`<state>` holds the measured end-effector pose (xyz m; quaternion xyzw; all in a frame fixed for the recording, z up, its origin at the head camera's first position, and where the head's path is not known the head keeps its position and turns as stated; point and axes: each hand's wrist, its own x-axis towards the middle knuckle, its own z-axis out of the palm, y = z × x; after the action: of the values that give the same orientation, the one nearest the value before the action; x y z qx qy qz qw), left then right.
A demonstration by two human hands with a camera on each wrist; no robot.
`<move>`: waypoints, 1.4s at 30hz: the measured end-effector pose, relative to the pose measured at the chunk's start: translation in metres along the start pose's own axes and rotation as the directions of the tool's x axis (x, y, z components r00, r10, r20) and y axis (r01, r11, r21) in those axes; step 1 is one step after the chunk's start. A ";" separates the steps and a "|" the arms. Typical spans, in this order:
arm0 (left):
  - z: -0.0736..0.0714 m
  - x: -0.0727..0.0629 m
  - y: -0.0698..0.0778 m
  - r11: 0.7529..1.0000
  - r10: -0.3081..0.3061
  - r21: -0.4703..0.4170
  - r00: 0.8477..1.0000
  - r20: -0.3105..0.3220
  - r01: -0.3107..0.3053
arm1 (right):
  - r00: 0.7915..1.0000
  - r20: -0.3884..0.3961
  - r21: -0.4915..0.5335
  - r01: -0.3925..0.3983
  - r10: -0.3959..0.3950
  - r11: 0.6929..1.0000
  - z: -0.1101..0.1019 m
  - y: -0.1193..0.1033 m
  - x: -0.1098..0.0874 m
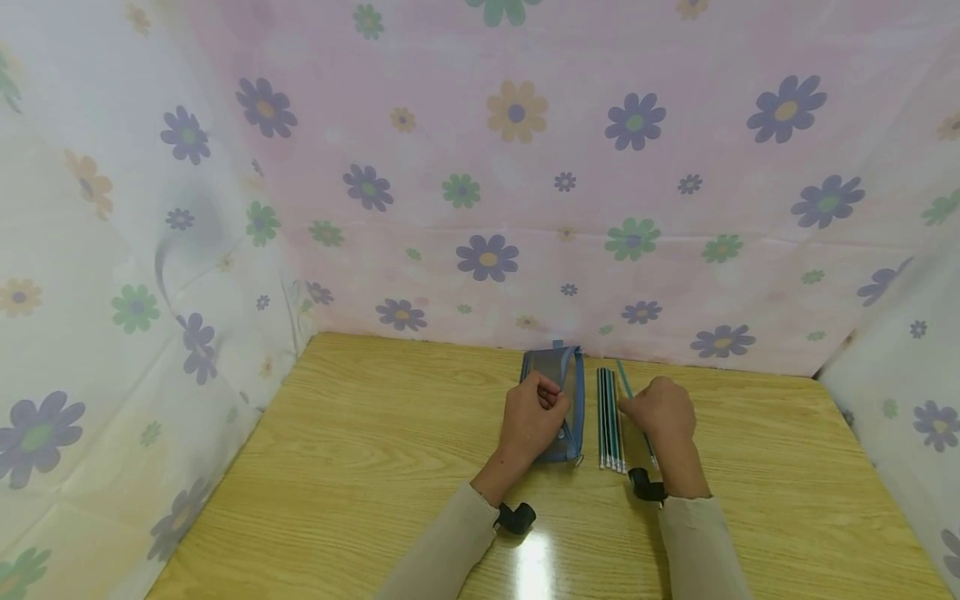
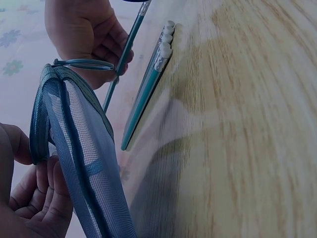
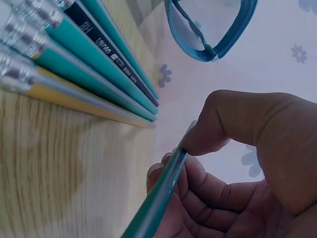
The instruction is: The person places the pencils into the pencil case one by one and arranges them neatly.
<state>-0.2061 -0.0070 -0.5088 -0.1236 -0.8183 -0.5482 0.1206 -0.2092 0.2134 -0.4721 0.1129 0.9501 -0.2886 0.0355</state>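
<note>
I judge the work to be partway along. A row of pencils (image 1: 611,421) lies side by side on the bench (image 1: 375,450), at 3 o'clock from the mesh pouch (image 1: 543,367) and just beside it, with the silvery eraser ends toward 6 o'clock. One teal pencil (image 1: 625,377) is apart from the row, at its 3 o'clock side; I pinch it between thumb and fingers of my right hand (image 1: 666,417), its length slanting from 11 to 5 o'clock. My left hand (image 1: 528,417) grips the pouch by its zip side, where the edge gapes. So the row looks laid out and in order, while the pencil in my hand has yet to be set down anywhere, and the pouch has yet to be closed.

Some of this I can't settle. My left hand covers the middle of the pouch, and through the dull mesh I can't tell whether anything is inside. The pencils overlap too much for a sure count; teal, black and yellow ones show. In the right wrist view, the near end of my pencil is cut off, and the blue band (image 3: 215,53) at 12 o'clock is cropped, so I can't say which part of the pouch it is.
</note>
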 end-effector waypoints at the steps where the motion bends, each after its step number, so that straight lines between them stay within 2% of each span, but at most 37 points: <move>1: 0.000 0.000 0.000 1.000 0.001 0.000 1.000 0.000 -0.001 | 1.000 0.003 0.005 0.005 -0.005 1.000 0.000 0.000 0.000; 8: -0.001 0.000 0.000 1.000 -0.004 -0.001 1.000 0.002 0.004 | 0.999 0.012 0.034 0.040 -0.041 0.999 0.000 -0.005 -0.002; 17: -0.001 0.000 -0.001 1.000 -0.006 -0.006 1.000 0.006 0.006 | 0.995 0.050 0.124 0.074 -0.081 0.990 0.004 -0.013 -0.004; 22: -0.001 0.000 -0.001 1.000 -0.001 -0.011 1.000 0.006 0.001 | 0.993 0.045 0.186 0.099 -0.109 0.978 0.007 -0.017 -0.005; 31: -0.002 0.000 0.000 1.000 -0.001 -0.015 1.000 0.015 0.002 | 0.989 0.071 0.324 0.097 -0.127 0.941 0.014 -0.021 -0.004; 42: -0.002 0.000 -0.001 1.000 0.003 -0.016 1.000 0.020 -0.002 | 0.989 0.106 0.497 0.036 -0.102 0.867 0.020 -0.029 -0.005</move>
<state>-0.2059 -0.0095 -0.5086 -0.1312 -0.8151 -0.5531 0.1119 -0.2108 0.1782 -0.4726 0.0651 0.8440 -0.5294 0.0564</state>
